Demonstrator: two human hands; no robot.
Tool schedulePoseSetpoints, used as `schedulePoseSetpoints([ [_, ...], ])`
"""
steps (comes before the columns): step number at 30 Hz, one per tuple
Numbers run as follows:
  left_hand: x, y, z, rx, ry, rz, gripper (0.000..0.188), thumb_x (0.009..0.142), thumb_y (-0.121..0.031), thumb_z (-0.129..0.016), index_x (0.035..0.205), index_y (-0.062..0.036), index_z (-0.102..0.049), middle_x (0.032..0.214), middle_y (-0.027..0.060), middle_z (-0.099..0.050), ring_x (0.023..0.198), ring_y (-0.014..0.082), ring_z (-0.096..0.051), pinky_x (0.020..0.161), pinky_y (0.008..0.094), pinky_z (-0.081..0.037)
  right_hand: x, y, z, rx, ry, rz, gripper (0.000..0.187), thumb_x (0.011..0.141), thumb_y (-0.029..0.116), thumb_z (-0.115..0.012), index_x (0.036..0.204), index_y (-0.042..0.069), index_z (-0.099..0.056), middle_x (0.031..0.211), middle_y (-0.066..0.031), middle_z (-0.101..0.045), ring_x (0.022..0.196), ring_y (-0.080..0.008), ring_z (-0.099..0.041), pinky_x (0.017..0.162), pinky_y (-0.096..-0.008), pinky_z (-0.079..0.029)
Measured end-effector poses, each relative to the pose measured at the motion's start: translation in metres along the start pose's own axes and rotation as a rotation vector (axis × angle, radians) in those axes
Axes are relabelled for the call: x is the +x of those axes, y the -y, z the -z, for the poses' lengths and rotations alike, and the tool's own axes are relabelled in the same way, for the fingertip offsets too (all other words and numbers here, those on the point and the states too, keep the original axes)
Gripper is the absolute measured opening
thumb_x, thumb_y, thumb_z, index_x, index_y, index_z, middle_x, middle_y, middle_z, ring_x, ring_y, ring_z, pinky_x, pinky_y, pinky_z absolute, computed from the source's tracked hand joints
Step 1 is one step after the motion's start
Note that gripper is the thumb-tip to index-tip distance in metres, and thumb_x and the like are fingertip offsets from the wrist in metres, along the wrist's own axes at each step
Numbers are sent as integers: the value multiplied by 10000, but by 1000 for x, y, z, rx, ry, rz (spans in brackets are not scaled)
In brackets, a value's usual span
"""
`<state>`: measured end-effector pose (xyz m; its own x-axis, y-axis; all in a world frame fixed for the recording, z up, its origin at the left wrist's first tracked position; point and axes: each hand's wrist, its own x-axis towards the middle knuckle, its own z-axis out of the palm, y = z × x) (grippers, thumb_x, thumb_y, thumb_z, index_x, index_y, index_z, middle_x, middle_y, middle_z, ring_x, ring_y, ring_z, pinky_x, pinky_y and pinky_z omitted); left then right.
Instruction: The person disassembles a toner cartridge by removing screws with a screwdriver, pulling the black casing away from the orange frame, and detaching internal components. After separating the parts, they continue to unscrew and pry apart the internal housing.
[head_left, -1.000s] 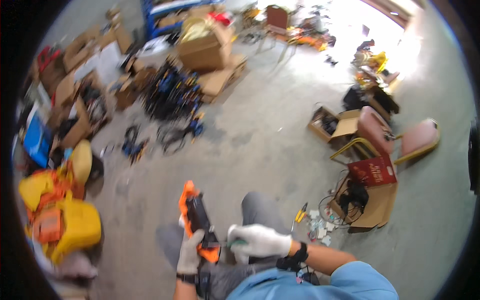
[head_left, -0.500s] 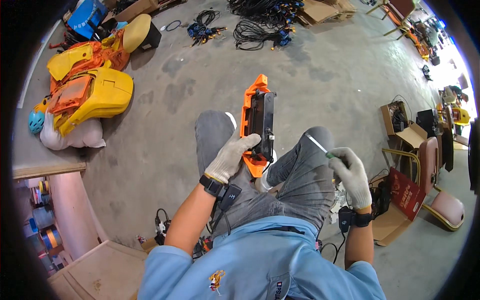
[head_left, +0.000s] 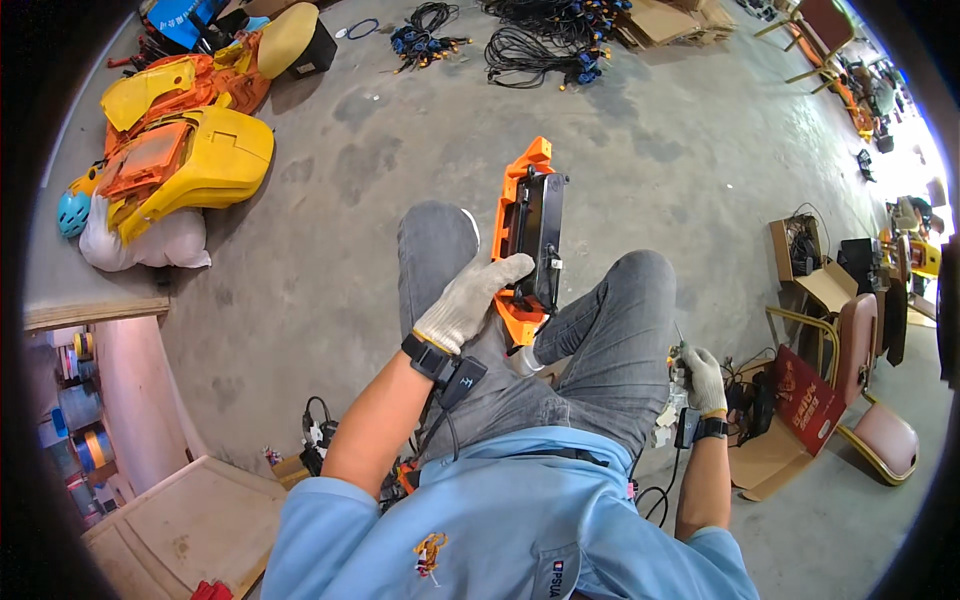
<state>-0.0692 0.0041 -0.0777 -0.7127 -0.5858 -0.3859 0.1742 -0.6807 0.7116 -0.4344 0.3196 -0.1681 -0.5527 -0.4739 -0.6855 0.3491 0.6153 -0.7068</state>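
Observation:
In a white knit glove, my left hand [head_left: 472, 300] grips an orange plastic part with a black box-like unit [head_left: 535, 238] fixed in it. The piece is held upright above my left thigh, its orange frame showing along the left side and both ends. The thumb lies over the black unit; the other fingers are hidden behind. My right hand [head_left: 704, 380], gloved too, is lowered beside my right thigh, near small items on the floor. It is closed around a screwdriver [head_left: 682, 340], whose thin shaft points up and away; most of the handle is covered.
Yellow and orange plastic shells [head_left: 205, 175] lie at the left. Bundled black cables [head_left: 540, 55] rest on the floor ahead. An opened cardboard box [head_left: 770, 460], a red board [head_left: 805, 400] and a chair [head_left: 880, 440] stand at the right. A wooden panel [head_left: 190, 520] is at the lower left.
My right hand has moved down and toward my body with the screwdriver, from above my right knee to beside the thigh. The left hand still holds the orange and black part, slightly turned.

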Motion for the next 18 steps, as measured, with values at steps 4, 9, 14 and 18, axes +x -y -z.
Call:
schedulePoseSetpoints([
  [4,-2,-2,0,30,11,-1,411,1063,-275,-635,1363,6,-639,1196,84,-725,1069,164,-703,1002,341,-563,16,-69,34,-300,-177,-75,329,1019,337,-717,977,11,-708,743,-28,-655,576,-107,-589,515,-287,-463],
  [9,1,0,9,30,35,47,565,1049,-240,-658,1546,-32,-489,1308,79,-667,1173,187,-677,1062,376,-555,3,-139,57,-527,-134,-250,317,951,325,-734,895,14,-722,723,-60,-683,573,-157,-620,528,-336,-482],
  [14,2,-4,2,28,68,61,589,1031,-220,-658,1555,-28,-469,1323,83,-664,1191,190,-675,1070,377,-554,-7,-160,54,-522,-111,-304,347,908,326,-752,940,-19,-765,765,-99,-727,609,-191,-655,566,-375,-503],
  [18,2,-2,7,59,71,42,590,1031,-216,-656,1556,-30,-462,1320,82,-665,1191,186,-675,1067,378,-557,-8,-144,44,-594,-25,-245,393,884,329,-730,1024,-34,-781,809,-137,-747,644,-237,-686,624,-405,-541],
])
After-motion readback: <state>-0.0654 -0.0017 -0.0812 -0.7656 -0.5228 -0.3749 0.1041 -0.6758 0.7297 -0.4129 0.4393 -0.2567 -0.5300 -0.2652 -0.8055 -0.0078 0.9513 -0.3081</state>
